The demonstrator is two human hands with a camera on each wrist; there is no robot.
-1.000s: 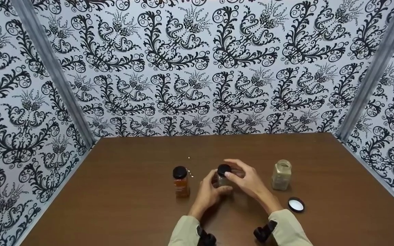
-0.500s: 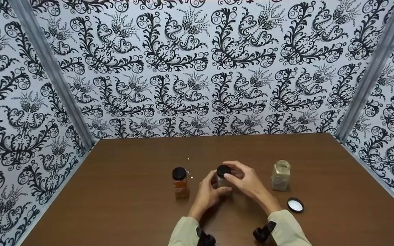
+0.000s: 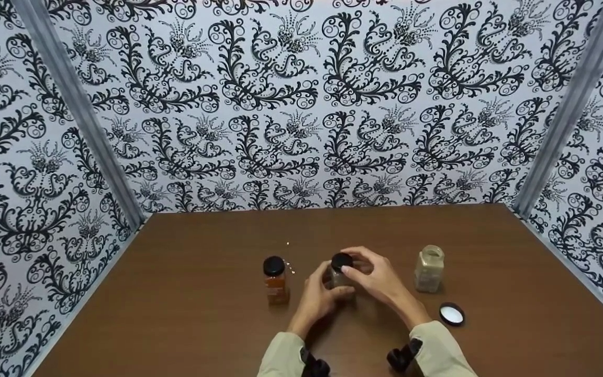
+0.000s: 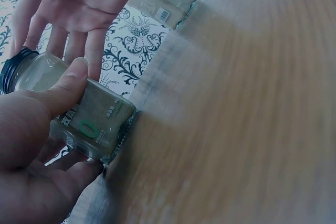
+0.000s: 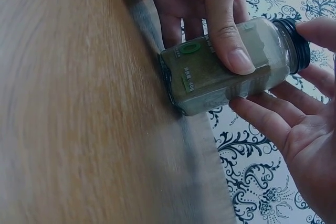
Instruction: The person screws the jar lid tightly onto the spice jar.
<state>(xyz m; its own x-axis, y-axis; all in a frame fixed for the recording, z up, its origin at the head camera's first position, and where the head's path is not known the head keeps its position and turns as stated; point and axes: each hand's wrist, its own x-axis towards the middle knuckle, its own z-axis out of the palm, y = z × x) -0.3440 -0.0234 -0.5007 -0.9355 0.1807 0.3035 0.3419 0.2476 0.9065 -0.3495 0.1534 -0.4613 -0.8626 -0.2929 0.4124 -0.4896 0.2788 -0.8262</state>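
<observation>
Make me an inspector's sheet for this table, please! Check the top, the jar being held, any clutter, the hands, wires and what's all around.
Surface: brown table with wood grain.
Job's things: held jar with a black lid on it; greenish-brown contents, green mark on its label.
Clutter: orange jar with its lid on, to the left; open jar standing to the right, with a loose lid nearby, white inside up; tiny pale bits beside the orange jar.
Hands: left hand holds the jar's body; right hand grips its lid.
Cables: nothing seen.
Surroundings: black-and-white patterned walls behind and at both sides, with grey strips at the corners.
</observation>
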